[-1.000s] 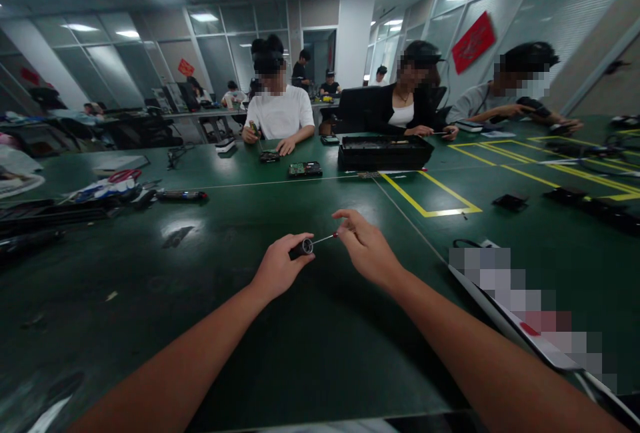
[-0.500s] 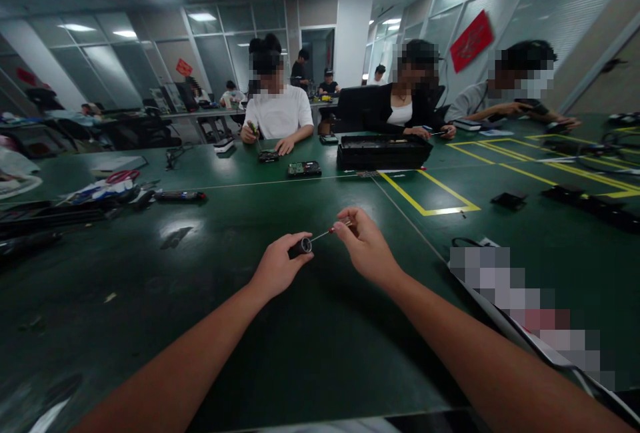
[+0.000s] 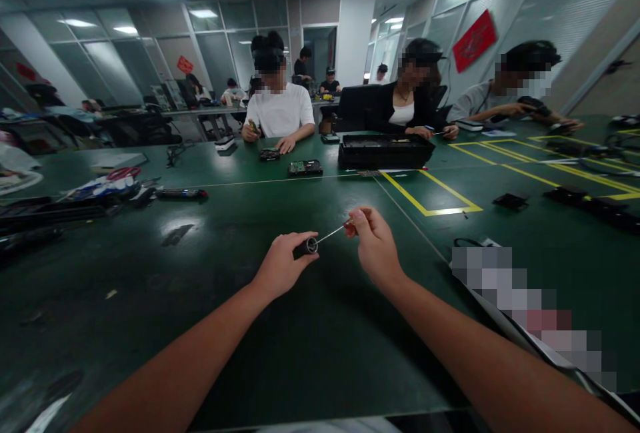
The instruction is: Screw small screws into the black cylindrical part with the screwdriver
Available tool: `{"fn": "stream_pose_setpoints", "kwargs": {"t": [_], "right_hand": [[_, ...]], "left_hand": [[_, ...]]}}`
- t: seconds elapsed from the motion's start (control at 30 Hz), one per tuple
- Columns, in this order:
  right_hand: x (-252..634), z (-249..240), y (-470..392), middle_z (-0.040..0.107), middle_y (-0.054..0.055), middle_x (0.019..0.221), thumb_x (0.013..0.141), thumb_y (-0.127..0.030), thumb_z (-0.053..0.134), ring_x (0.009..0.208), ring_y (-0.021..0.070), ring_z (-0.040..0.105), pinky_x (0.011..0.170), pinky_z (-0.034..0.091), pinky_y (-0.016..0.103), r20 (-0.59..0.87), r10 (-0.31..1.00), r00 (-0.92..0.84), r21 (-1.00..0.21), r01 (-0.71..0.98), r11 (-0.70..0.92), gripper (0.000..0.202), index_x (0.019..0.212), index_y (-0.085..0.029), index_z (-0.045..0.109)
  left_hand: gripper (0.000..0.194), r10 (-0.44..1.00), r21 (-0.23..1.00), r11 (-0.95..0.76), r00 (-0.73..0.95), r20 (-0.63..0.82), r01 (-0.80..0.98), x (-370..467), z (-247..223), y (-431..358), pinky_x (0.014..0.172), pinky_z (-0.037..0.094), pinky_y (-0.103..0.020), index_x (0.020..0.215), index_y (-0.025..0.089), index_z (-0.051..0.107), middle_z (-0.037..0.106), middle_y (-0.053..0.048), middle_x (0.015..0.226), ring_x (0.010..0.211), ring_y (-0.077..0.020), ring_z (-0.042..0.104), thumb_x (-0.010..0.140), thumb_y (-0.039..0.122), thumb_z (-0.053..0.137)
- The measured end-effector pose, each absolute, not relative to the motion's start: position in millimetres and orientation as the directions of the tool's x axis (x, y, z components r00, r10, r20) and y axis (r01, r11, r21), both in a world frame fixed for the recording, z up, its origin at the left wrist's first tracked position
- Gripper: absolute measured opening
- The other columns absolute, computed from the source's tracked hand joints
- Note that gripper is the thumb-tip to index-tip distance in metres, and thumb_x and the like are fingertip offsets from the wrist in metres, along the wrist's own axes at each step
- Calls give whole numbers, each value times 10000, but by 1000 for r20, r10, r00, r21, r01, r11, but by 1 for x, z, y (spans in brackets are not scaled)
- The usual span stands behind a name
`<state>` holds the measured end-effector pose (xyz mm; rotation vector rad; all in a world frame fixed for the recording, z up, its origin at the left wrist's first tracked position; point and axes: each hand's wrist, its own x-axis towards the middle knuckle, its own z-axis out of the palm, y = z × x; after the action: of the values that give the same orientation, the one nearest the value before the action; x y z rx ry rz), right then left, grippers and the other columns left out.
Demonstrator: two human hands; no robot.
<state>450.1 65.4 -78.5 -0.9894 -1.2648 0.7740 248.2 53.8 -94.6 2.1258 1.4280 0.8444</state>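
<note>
My left hand [image 3: 283, 263] is closed round a short black cylinder [image 3: 305, 247] with a pale ring at its open end, which faces right. My right hand [image 3: 374, 240] pinches the handle of a screwdriver [image 3: 332, 233]. Its thin metal shaft slants down to the left, and the tip meets the open end of the cylinder; how far inside it reaches I cannot tell. The fingers hide most of the handle, of which a reddish part shows. Both hands are held above the green table [image 3: 240, 366].
Across the table lie a long black open housing [image 3: 385, 152] and a circuit-board unit [image 3: 305, 167]. Tools and cables [image 3: 107, 186] are heaped at left. A bag-like item [image 3: 530, 320], partly blurred, lies by my right arm. Several people sit opposite, one in a white shirt [image 3: 280, 110].
My right hand has drawn slightly up and to the right with the screwdriver, so more of its shaft shows. My left hand and the cylinder have shifted slightly right in view.
</note>
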Motion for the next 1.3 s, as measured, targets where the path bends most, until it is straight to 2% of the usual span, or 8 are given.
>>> {"fn": "stream_pose_setpoints", "kwargs": {"t": [0.37,0.7,0.87,1.0,1.07,1.17,1.3], "right_hand": [[451,-82,62,662,23,835,982,-454,497,764,188,635,729,502,362,446,893,67,-890,138,434,239,966,-235,590],[451,-81,61,661,25,839,994,-443,472,782,198,647,744,499,366,469,881,61,-870,206,448,233,963,-234,571],[453,-80,62,659,26,810,996,-430,456,761,205,642,726,486,371,471,875,113,-856,299,422,232,940,-236,568],[454,-80,64,658,31,832,997,-436,454,780,210,645,728,494,377,455,878,150,-870,282,403,238,943,-233,568],[454,-80,64,656,30,845,996,-437,458,788,209,645,736,499,379,448,880,156,-878,264,400,236,955,-233,570],[453,-80,63,660,30,867,996,-445,469,810,208,646,747,504,379,442,882,163,-885,239,399,236,978,-236,577],[454,-80,63,666,29,872,1000,-460,471,815,208,644,741,498,375,453,872,185,-882,235,408,246,991,-241,583]], "left_hand": [[409,909,597,-416,304,283,687,246,-95,57,980,400,-431,1271,300,665,697,-27,1127,1030,-234,593,870,252,727],[411,912,578,-409,299,280,706,245,-94,58,977,399,-441,1251,285,677,702,-28,1129,1037,-238,605,850,237,751],[407,917,563,-398,306,254,724,245,-94,59,990,390,-453,1251,290,675,702,-26,1138,1053,-244,609,852,268,750],[408,931,560,-365,299,209,744,238,-92,62,1011,398,-457,1254,292,675,698,-29,1119,1052,-251,614,852,294,743],[404,943,589,-333,281,180,737,233,-91,64,975,434,-432,1255,292,673,693,-33,1123,1052,-252,617,856,318,731],[375,960,694,-279,216,179,664,228,-89,68,960,466,-388,1227,261,672,679,-45,1186,1094,-241,616,859,327,710],[389,983,884,-169,137,121,435,229,-83,72,955,480,-372,1243,205,624,671,-77,1184,1060,-218,631,885,354,652]]}}
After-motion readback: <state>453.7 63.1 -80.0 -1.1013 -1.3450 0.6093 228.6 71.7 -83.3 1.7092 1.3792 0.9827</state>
